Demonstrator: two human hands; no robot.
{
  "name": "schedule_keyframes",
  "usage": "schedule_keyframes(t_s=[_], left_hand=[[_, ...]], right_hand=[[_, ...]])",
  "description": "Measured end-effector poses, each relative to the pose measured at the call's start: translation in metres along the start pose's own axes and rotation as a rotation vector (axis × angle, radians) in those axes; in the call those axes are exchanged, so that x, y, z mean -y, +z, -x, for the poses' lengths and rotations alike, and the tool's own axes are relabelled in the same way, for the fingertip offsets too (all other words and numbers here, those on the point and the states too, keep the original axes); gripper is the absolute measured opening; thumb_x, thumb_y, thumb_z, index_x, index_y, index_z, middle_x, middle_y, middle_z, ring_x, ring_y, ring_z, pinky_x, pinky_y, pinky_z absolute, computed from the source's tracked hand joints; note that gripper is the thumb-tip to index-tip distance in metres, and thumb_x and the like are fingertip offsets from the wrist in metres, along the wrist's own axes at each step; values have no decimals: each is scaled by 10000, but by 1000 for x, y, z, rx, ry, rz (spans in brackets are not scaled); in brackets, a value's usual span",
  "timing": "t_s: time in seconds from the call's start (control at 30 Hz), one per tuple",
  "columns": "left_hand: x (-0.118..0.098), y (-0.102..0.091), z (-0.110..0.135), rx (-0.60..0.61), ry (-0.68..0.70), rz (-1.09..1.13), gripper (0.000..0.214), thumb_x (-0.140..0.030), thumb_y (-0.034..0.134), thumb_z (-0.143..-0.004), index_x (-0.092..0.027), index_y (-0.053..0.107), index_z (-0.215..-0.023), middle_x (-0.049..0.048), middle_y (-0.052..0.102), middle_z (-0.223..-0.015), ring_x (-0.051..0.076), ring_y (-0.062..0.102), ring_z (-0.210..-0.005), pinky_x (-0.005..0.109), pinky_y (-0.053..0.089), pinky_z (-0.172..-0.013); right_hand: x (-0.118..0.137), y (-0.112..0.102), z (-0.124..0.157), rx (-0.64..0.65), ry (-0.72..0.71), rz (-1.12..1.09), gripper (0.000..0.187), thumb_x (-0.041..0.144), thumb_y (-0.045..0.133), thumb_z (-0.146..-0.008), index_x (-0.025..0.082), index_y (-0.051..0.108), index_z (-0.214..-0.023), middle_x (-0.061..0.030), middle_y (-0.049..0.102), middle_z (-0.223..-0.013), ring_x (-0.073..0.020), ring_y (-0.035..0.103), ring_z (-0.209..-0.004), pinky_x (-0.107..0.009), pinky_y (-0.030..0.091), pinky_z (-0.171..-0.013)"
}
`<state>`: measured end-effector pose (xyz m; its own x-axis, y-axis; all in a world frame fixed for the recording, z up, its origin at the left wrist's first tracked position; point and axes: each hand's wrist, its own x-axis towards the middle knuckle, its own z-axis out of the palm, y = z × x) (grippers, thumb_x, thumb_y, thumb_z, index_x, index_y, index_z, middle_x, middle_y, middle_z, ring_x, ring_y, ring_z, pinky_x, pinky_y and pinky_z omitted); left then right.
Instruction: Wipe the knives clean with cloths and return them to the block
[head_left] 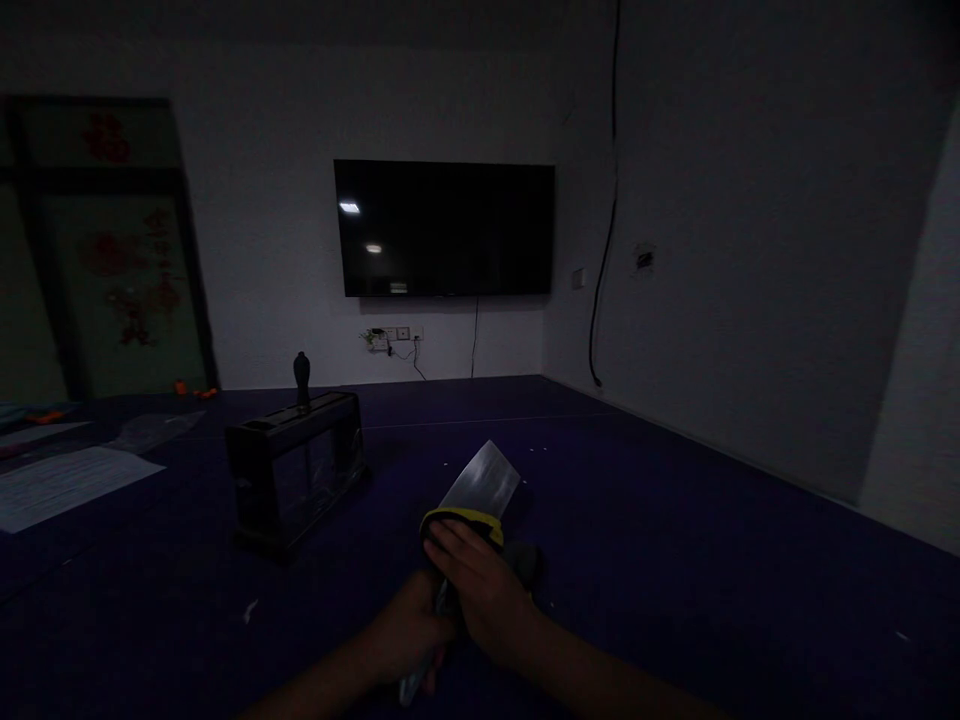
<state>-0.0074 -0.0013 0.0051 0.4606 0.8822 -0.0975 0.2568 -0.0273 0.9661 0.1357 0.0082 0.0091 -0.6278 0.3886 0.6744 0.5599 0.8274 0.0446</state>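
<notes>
The room is dim. My left hand [409, 635] is closed round the handle of a broad cleaver [484, 480], whose shiny blade points away from me over the dark purple surface [675, 560]. My right hand [480, 585] presses a yellow and grey sponge [461, 522] down on the near part of the blade, fingers curled over it. A dark knife block [296, 470] stands to the left of the blade, with one black knife handle [301, 378] sticking up from its top.
White paper sheets [67, 480] and a clear plastic bag [150, 430] lie at the left. A black television [446, 228] hangs on the far wall above power sockets [394, 337]. A white wall runs along the right side.
</notes>
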Motion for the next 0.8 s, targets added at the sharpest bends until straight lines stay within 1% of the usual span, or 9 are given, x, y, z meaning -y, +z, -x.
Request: schedule_keyframes(t_s=[0.07, 0.13, 0.23, 0.33, 0.5, 0.63, 0.8], left_hand=[[-1, 0, 1, -13, -3, 14, 249, -185, 497, -611, -151, 484, -857, -76, 476, -417, 99, 425, -277, 184, 343, -286], [-1, -1, 1, 2, -7, 39, 251, -207, 522, -610, -153, 483, -852, -83, 468, -404, 103, 423, -275, 193, 352, -291], [1, -4, -1, 58, -7, 78, 216, -244, 574, -593, -151, 498, -772, -79, 466, -387, 101, 430, -274, 192, 361, -306], [2, -6, -2, 55, -14, 107, 191, -246, 585, -576, -155, 495, -718, -77, 475, -377, 94, 426, -264, 187, 363, -314], [4, -5, -3, 48, -33, 155, 187, -279, 590, -560, -151, 497, -658, -57, 475, -346, 109, 425, -247, 189, 344, -283], [7, -4, -4, 11, -4, 220, 224, -309, 612, -549, -153, 486, -649, -55, 479, -358, 113, 428, -251, 199, 345, -277], [10, -5, -5, 11, -33, 229, 243, -311, 613, -554, -159, 470, -679, -67, 470, -364, 94, 406, -251, 179, 316, -287]], right_hand=[[-2, 1, 0, -17, 31, -7, 638, -29, 307, -697, 101, 390, -1317, -104, 384, -1383, -182, 241, -1315, -403, 334, -1044], [-6, 3, 1, -45, 79, -15, 642, -29, 301, -698, 119, 401, -1314, -96, 392, -1379, -184, 255, -1310, -410, 342, -1037], [-12, 8, 2, -87, 169, -13, 660, -40, 291, -683, 136, 417, -1307, -89, 414, -1364, -185, 272, -1304, -423, 350, -1030], [-16, 11, 3, -115, 218, -14, 694, -52, 295, -659, 142, 405, -1316, -86, 418, -1362, -184, 279, -1301, -434, 341, -1036], [-16, 9, 7, -151, 215, -38, 706, -49, 311, -643, 141, 407, -1316, -86, 421, -1359, -194, 286, -1298, -443, 344, -1034], [-16, 7, 9, -162, 199, -40, 711, -36, 330, -639, 158, 403, -1319, -79, 432, -1352, -201, 297, -1293, -448, 360, -1022], [-15, 5, 9, -195, 190, -23, 674, -31, 324, -652, 147, 441, -1291, -87, 463, -1326, -200, 318, -1282, -438, 375, -1014]])
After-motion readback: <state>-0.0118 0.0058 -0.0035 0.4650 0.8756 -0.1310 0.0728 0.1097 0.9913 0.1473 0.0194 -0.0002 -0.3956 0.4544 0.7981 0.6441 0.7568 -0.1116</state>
